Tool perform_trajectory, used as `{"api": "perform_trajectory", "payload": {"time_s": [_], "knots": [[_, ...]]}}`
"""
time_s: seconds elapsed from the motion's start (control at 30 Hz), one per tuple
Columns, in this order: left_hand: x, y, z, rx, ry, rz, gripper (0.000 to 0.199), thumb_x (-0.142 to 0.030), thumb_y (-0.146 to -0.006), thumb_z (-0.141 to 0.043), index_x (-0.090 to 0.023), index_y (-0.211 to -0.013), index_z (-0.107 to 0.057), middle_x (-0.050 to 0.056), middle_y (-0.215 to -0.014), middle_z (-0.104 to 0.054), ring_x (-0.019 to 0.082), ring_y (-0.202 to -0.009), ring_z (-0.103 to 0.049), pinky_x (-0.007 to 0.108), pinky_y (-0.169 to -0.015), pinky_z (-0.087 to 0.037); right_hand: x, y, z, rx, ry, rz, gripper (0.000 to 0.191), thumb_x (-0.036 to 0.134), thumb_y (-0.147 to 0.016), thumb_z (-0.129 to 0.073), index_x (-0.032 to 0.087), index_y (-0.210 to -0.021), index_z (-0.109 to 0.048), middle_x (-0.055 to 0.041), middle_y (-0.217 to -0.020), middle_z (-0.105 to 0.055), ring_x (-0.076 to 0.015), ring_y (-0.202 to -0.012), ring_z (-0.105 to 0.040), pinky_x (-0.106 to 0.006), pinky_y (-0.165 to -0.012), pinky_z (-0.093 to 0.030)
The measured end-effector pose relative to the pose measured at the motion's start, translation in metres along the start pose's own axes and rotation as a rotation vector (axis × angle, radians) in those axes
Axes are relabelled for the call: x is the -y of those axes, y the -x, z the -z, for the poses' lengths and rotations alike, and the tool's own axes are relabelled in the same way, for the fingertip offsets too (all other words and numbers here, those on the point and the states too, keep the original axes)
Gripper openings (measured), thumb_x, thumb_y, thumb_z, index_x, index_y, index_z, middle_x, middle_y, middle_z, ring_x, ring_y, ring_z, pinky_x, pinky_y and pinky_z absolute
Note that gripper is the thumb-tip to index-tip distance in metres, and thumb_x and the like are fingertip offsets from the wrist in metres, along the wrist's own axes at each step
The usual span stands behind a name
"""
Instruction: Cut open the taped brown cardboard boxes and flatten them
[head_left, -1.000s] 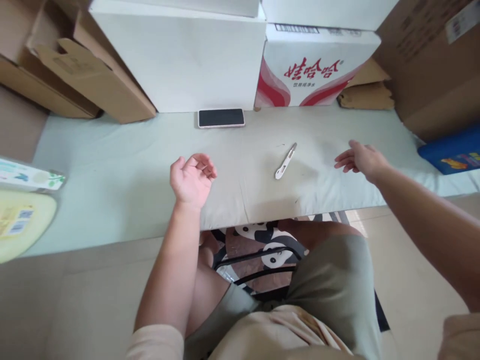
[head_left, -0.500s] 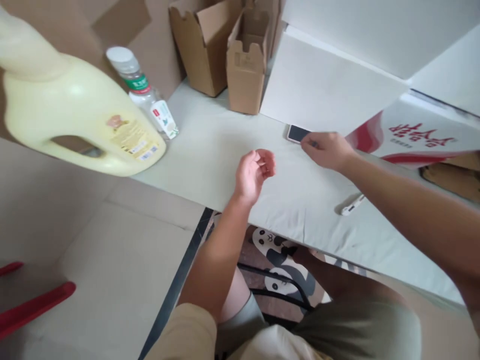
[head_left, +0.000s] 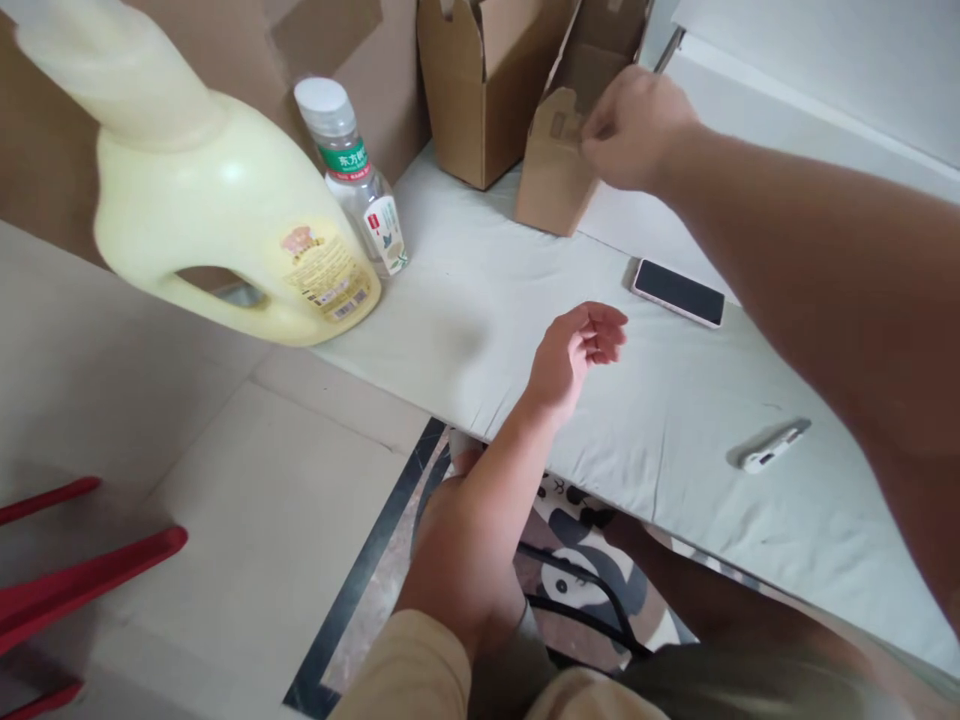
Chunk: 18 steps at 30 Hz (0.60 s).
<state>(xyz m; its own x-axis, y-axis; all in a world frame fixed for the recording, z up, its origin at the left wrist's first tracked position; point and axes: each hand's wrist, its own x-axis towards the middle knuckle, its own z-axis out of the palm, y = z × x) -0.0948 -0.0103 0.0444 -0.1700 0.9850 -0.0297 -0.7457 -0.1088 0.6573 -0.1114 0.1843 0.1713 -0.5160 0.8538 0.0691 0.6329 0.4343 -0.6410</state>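
My right hand (head_left: 637, 130) is reaching to the back of the table, fingers closed at the near right edge of a narrow open-topped cardboard box (head_left: 556, 165). That box leans a little to the right, and the hand covers part of its side. Lower down, my left hand (head_left: 574, 350) hovers over the tabletop with loosely bent fingers apart, holding nothing. Between the two hands, to the right, a phone (head_left: 679, 292) lies flat with its dark screen up. A small white pen-like device (head_left: 775, 447) rests nearer the front edge.
A wider cardboard box (head_left: 517, 95) stands beside the narrow one. At left are a clear bottle (head_left: 367, 205) with a white cap and a large pale yellow jug (head_left: 247, 200). White boxes (head_left: 817, 120) fill the back right. Red bars (head_left: 90, 585) show at lower left.
My right hand has left the phone and moved up and back to the narrow cardboard box, which now leans. The view has shifted left; my left hand stays over the table, fingers slightly straighter.
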Motion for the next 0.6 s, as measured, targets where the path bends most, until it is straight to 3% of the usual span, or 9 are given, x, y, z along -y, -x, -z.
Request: {"api": "perform_trajectory", "payload": {"time_s": [0.1, 0.2, 0.27, 0.33, 0.4, 0.47, 0.53, 0.6], "knots": [[0.0, 0.003, 0.001, -0.087, -0.068, -0.087, 0.038, -0.049, -0.099, -0.048, -0.021, -0.08, -0.065, 0.003, -0.071, -0.061, 0.013, -0.063, -0.054, 0.031, -0.064, -0.044, -0.01, 0.034, 0.007, -0.037, 0.255, 0.107, 0.022, 0.007, -0.086, -0.052, 0.005, -0.087, -0.074, -0.0084, -0.13, -0.071, -0.038, -0.145, -0.051, -0.054, -0.126, -0.032], [-0.001, 0.006, 0.006, -0.367, -0.25, -0.282, 0.028, -0.043, -0.099, -0.053, -0.022, -0.082, -0.06, 0.001, -0.073, -0.057, 0.014, -0.072, -0.057, 0.031, -0.073, -0.047, -0.029, 0.093, 0.025, -0.069, 0.331, 0.188, 0.018, 0.011, -0.089, -0.056, 0.013, -0.079, -0.071, -0.0105, -0.125, -0.074, -0.0301, -0.128, -0.065, -0.047, -0.117, -0.046], [-0.003, 0.008, 0.012, -0.599, -0.385, -0.421, 0.019, -0.041, -0.097, -0.058, -0.024, -0.09, -0.058, 0.003, -0.088, -0.059, 0.018, -0.092, -0.061, 0.033, -0.089, -0.049, -0.051, 0.143, 0.041, -0.122, 0.342, 0.273, 0.019, 0.013, -0.087, -0.056, 0.019, -0.073, -0.066, -0.0098, -0.106, -0.077, -0.0263, -0.109, -0.071, -0.045, -0.104, -0.054], [-0.006, 0.01, 0.016, -0.746, -0.491, -0.569, 0.023, -0.046, -0.095, -0.062, -0.026, -0.105, -0.056, 0.005, -0.112, -0.059, 0.022, -0.119, -0.058, 0.039, -0.109, -0.044, -0.079, 0.196, 0.057, -0.243, 0.338, 0.433, 0.023, 0.027, -0.093, -0.057, 0.023, -0.071, -0.063, -0.0098, -0.098, -0.076, -0.0251, -0.095, -0.073, -0.045, -0.086, -0.057], [-0.008, 0.013, 0.016, -0.692, -0.572, -0.672, 0.039, -0.058, -0.094, -0.062, -0.027, -0.116, -0.056, 0.008, -0.13, -0.057, 0.025, -0.135, -0.052, 0.043, -0.12, -0.037, -0.113, 0.245, 0.068, -0.49, 0.358, 0.578, 0.023, 0.034, -0.092, -0.058, 0.026, -0.072, -0.06, -0.0109, -0.093, -0.073, -0.0251, -0.084, -0.07, -0.046, -0.074, -0.055], [-0.005, 0.016, 0.011, -0.466, -0.634, -0.68, 0.049, -0.07, -0.092, -0.057, -0.027, -0.115, -0.063, 0.008, -0.131, -0.062, 0.028, -0.135, -0.055, 0.044, -0.12, -0.038, -0.147, 0.287, 0.07, -0.664, 0.4, 0.568, 0.018, 0.039, -0.09, -0.06, 0.027, -0.076, -0.059, -0.0133, -0.092, -0.067, -0.03, -0.089, -0.068, -0.051, -0.076, -0.054], [0.002, 0.018, 0.002, -0.229, -0.672, -0.612, 0.054, -0.075, -0.092, -0.054, -0.026, -0.109, -0.07, 0.009, -0.12, -0.071, 0.029, -0.125, -0.064, 0.043, -0.112, -0.046, -0.178, 0.318, 0.066, -0.729, 0.335, 0.435, 0.022, 0.05, -0.089, -0.059, 0.029, -0.084, -0.057, -0.0147, -0.096, -0.061, -0.0346, -0.098, -0.066, -0.056, -0.082, -0.055], [0.013, 0.019, -0.009, -0.082, -0.68, -0.556, 0.055, -0.074, -0.093, -0.054, -0.026, -0.108, -0.074, 0.009, -0.113, -0.075, 0.029, -0.117, -0.069, 0.042, -0.105, -0.052, -0.202, 0.339, 0.058, -0.643, 0.245, 0.175, 0.034, 0.064, -0.09, -0.049, 0.031, -0.092, -0.054, -0.0154, -0.104, -0.056, -0.0374, -0.11, -0.062, -0.06, -0.091, -0.054]]}}
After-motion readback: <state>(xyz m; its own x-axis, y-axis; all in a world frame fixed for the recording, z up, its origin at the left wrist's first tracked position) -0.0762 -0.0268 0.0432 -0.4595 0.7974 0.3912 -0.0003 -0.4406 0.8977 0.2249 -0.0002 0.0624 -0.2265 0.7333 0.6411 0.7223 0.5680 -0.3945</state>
